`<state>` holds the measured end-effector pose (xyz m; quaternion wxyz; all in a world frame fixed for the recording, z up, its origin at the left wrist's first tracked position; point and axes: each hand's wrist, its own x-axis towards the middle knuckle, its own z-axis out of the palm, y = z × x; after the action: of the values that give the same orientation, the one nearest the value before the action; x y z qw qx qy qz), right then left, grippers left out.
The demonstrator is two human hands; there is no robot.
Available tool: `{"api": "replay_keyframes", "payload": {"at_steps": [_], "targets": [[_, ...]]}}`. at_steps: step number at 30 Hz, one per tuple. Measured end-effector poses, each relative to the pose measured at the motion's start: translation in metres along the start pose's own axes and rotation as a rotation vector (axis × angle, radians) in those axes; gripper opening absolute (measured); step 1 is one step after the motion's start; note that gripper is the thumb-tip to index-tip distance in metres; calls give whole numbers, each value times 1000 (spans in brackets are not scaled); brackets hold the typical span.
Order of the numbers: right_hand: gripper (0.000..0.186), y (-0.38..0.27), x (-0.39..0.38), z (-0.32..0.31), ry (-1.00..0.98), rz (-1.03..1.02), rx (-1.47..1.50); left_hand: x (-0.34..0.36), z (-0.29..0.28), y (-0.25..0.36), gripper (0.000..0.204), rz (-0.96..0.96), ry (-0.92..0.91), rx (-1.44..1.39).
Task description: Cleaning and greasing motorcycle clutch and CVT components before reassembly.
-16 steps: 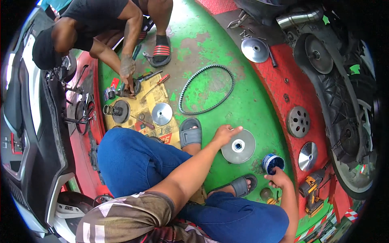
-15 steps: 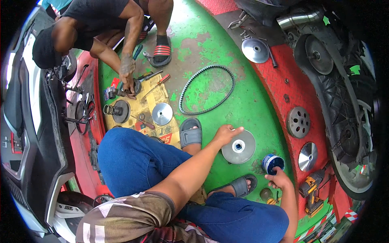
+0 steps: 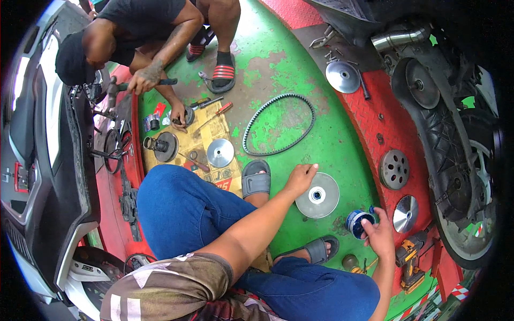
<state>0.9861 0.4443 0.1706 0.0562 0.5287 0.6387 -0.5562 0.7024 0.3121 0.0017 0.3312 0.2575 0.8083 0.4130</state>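
Our left hand (image 3: 301, 179) lay on rim of round metal disc (image 3: 318, 195), fingers curled loosely, on green floor (image 3: 342, 144). Our right hand (image 3: 379, 235) gripped small blue tub (image 3: 357, 222), just right of disc. Black belt (image 3: 278, 124) lay beyond left hand.

Bright, even daylight, diffuse, no hard shadows; only soft dark patches under the person's legs and under the scooter (image 3: 460, 160) on the right. Colours saturated: green floor (image 3: 342, 139) and red plates read clean. Mild glare on shiny metal: the round pulley disc (image 3: 317, 195), the cone-shaped disc (image 3: 406, 213) and the exhaust pipe (image 3: 396, 38) show pale highlights. White scooter panel (image 3: 53, 123) at left is near blown out. Strong fisheye: black vignette in all corners, straight edges bow toward the rim, things at the edges squeezed. Centre is sharp; left hand (image 3: 301, 177) and right hand (image 3: 379, 235) crisp, no motion blur. Shirt at the bottom edge is slightly soft.
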Motion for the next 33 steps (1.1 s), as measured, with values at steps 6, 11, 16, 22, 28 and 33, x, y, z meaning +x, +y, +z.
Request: {"api": "replay_keyframes", "payload": {"at_steps": [6, 11, 16, 22, 28, 33], "targets": [[75, -6, 38, 29, 57, -343, 60, -69, 43, -24, 64, -408, 489, 13], [85, 4, 76, 63, -11, -419, -95, -92, 70, -36, 74, -644, 500, -179], [81, 17, 72, 64, 1, -479, -175, -76, 48, -27, 74, -615, 423, -122], [67, 29, 58, 51, 11, -479, -37, -31, 4, -10, 69, -254, 279, -16], [57, 43, 65, 59, -75, -480, 55, -42, 23, -28, 75, -423, 366, 15], [59, 21, 56, 69, -99, -489, -99, -41, 25, -24, 77, -407, 411, 7]]}}
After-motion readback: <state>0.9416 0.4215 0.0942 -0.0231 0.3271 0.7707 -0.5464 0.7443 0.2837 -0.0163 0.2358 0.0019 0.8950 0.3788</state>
